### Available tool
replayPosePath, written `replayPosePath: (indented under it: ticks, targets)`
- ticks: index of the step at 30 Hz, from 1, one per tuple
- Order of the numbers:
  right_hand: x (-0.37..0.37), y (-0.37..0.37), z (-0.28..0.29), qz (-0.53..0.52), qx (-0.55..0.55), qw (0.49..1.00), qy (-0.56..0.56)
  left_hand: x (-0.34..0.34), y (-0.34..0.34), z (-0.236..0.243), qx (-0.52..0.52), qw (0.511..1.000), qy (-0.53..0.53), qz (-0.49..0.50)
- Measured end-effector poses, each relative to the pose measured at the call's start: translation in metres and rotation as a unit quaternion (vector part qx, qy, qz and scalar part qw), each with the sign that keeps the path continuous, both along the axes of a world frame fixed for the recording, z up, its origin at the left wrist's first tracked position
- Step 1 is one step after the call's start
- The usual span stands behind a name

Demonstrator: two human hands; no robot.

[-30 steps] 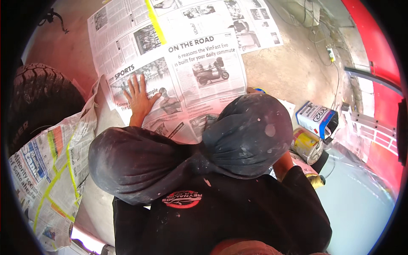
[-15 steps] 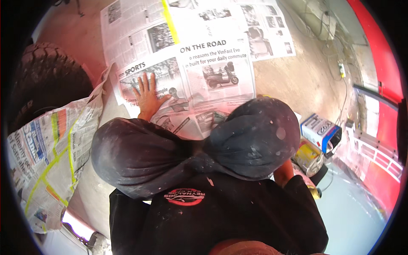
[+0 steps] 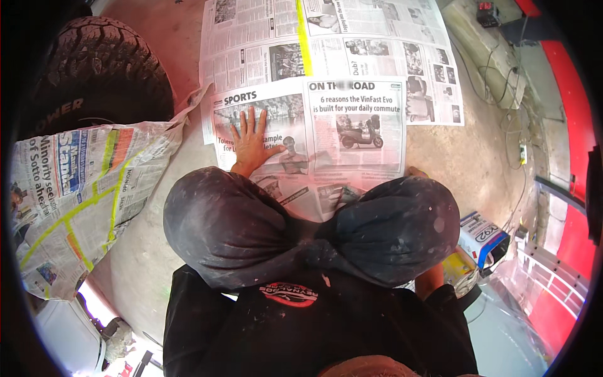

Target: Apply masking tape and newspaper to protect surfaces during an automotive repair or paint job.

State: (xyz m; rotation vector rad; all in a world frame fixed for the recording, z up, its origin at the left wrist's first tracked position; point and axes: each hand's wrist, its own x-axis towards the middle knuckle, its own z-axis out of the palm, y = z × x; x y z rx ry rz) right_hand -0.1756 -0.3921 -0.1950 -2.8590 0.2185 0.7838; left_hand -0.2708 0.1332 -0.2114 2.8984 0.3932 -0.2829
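Note:
My left hand (image 3: 251, 141) lies flat on a newspaper sheet (image 3: 358, 157) spread on the floor, its fingers spread apart and holding nothing. Beyond that sheet lies another newspaper (image 3: 251, 31), with a strip of yellow tape (image 3: 303, 38) running along it. My right hand (image 3: 416, 171) is mostly hidden behind my right knee. Only a bit of its fingers shows, close to the sheet's right edge, so I cannot make out whether it holds anything.
A black tire (image 3: 107, 75) stands at the left. Taped newspaper (image 3: 88, 207) hangs below it. To the right are a rectangular blue-and-white can (image 3: 480, 239), a yellow-labelled can (image 3: 458, 270) and a cable (image 3: 522, 151). My dark-clad knees (image 3: 396, 232) cover the near edge of the sheet.
The view has shifted, so everything sits farther right and mostly lower. A bit of my right hand now shows past the knee. My left hand stays flat on the newspaper.

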Motion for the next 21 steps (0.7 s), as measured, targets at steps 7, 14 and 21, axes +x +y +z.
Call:
replayPosePath:
  ticks: [7, 14, 21]
  targets:
    - [0.049, 0.025, 0.012, 0.012, 0.004, 0.994, -0.106, 0.001, -0.001, -0.001, 0.012, 1.0, -0.009, 0.001]
    - [0.125, 0.161, 0.065, 0.093, 0.413, 0.87, -0.252, 0.007, -0.004, 0.008, 0.017, 1.0, 0.011, 0.008]
    - [0.123, 0.287, 0.067, 0.067, 0.609, 0.768, 0.186, 0.028, 0.016, 0.005, -0.023, 0.99, -0.141, -0.007]
